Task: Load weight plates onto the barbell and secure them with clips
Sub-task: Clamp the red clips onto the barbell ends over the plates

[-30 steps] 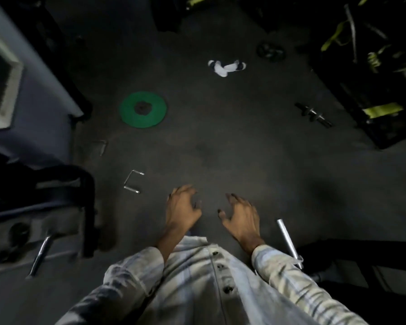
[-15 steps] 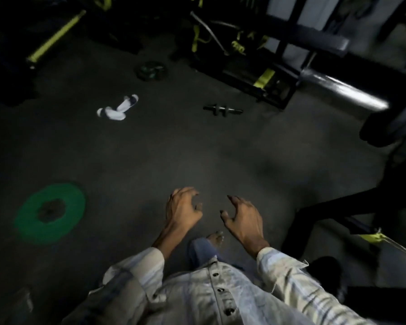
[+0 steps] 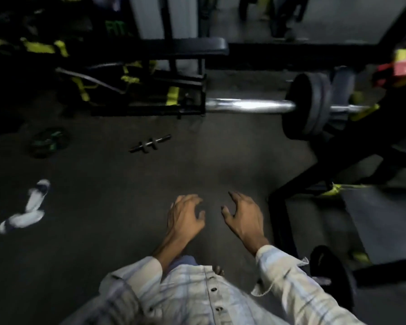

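Both hands, left and right, grip spread, empty; barbell carries dark plates.

Both empty hands, left hand and right hand, are hovering spread-fingered over the floor, the barbell lying toward one o'clock with dark plates loaded.

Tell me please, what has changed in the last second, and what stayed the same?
The view swung right: the green plate left the picture, the white slippers and small dumbbell handle slid toward the left, and the barbell with its dark plates came into view. Nothing was grasped or released. The left hand and right hand stayed empty, fingers spread.
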